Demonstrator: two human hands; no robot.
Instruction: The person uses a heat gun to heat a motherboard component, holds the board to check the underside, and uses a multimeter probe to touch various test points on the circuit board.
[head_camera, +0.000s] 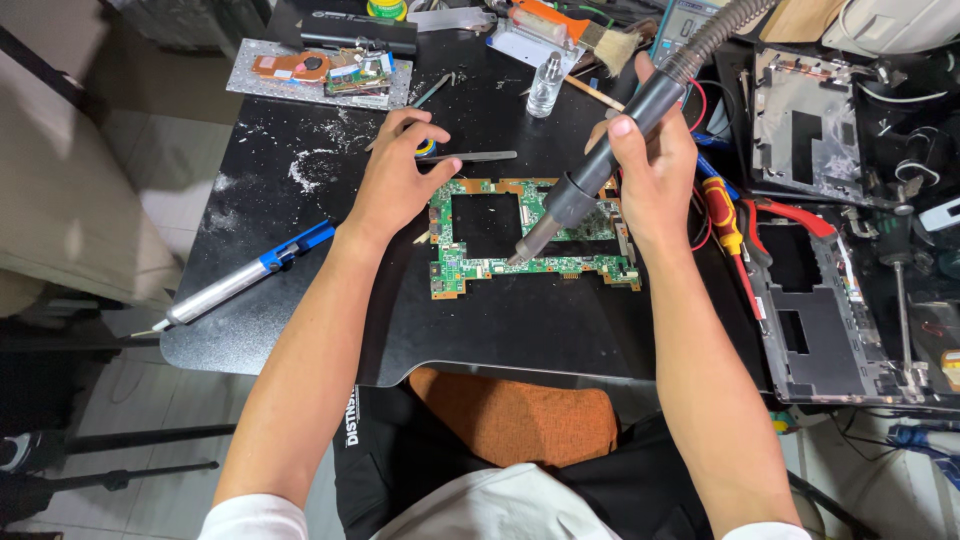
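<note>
1. Head view, looking down on a black table (300, 330) with white dust and crumbs on its left part.
2. Right hand (655, 165): fingers closed around the dark handle of a hot air tool (600, 170), held tilted, hose going up to the top edge; metal nozzle pointing down to the lower strip of the green circuit board (530, 262), touching or just above it, cannot tell which.
3. Circuit board: flat on the table centre, between both forearms, with a big rectangular hole in the middle.
4. Left hand (395, 180): fingers closed, pinching black tweezers (470, 157); tweezers lying about level, just above the top edge of the board, tip pointing right.
5. Left of the left forearm: a desoldering pump (240, 280), silver with blue part, lying diagonal on the table, well apart from the board.
6. Far side of the table: a small clear bottle (545, 85) upright, a brush (590, 35) with orange handle, a grey plate (320, 70) with a copper part and small boards on it.
7. Right of the right forearm: a red and yellow screwdriver (725, 225), then an opened laptop case (830, 310), dark, with empty openings.
8. Bottom: an orange cushion (510, 415) under the table edge.
</note>
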